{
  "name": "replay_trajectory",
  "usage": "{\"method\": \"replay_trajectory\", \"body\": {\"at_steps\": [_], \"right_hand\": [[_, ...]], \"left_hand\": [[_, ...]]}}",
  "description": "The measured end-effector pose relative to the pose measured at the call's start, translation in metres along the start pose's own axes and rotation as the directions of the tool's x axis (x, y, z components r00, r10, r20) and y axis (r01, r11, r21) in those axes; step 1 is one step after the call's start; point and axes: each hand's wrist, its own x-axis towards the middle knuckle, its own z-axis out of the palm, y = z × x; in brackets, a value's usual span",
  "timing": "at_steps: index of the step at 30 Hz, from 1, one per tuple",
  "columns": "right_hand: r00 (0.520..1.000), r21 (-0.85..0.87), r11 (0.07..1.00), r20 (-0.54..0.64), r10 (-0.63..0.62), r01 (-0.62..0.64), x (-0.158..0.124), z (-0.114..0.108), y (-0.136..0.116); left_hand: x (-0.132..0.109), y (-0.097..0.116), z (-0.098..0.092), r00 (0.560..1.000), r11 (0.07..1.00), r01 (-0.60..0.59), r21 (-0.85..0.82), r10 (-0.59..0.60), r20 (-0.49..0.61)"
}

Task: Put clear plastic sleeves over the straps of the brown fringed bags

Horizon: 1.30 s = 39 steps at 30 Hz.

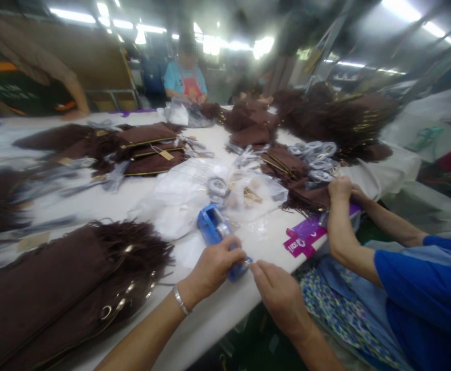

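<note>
A blue tape dispenser [208,226] with a roll of clear tape [222,230] sits on the white table. My left hand [212,268], with a silver band at its wrist, is closed over the dispenser's near end. Just to the right, the fingers of my right hand [281,296] pinch together at the dispenser's tip, where a small shiny bit of tape [246,264] shows. To the left of my hands lies a large dark brown fringed bag [55,288] with gold rings along its side.
Clear plastic bags [189,188] lie beyond the dispenser. Stacked brown bags [148,135] with tags, and further fringed piles [326,116], cover the far table. A co-worker in a blue sleeve [422,288] handles a brown bag at right, beside purple packaging [302,239].
</note>
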Motion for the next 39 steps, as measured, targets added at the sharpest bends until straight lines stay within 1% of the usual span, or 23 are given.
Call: {"method": "replay_trajectory", "body": {"at_steps": [5,10,14,21,33,36,39], "right_hand": [[0.998,-0.072,0.997,0.050,-0.029,0.032,0.006,-0.010,-0.005],[0.995,-0.076,0.997,0.095,-0.020,0.027,0.013,-0.017,-0.009],[0.989,-0.076,0.996,0.143,-0.026,0.037,0.016,-0.018,-0.010],[0.988,-0.082,0.995,0.152,-0.038,0.051,0.018,-0.020,-0.011],[0.977,-0.087,0.996,0.211,-0.007,0.026,0.022,-0.020,-0.013],[0.973,-0.083,0.996,0.230,0.000,0.020,0.022,-0.019,-0.013],[0.962,-0.060,0.998,0.273,0.003,0.014,0.020,-0.018,-0.013]], "left_hand": [[0.006,0.001,-0.003,1.000,0.998,-0.011,0.054,0.010,0.022],[0.009,0.001,-0.002,0.999,0.993,-0.012,0.121,0.006,0.048],[0.011,0.000,-0.002,0.998,0.992,0.006,0.127,-0.014,0.061],[0.014,-0.004,-0.001,0.999,0.977,0.019,0.212,-0.029,0.046],[0.016,-0.010,-0.004,0.996,0.980,0.038,0.194,-0.054,0.076],[0.017,-0.011,-0.006,0.995,0.984,0.046,0.170,-0.061,0.084],[0.018,-0.013,-0.007,0.994,0.990,0.053,0.134,-0.065,0.086]]}}
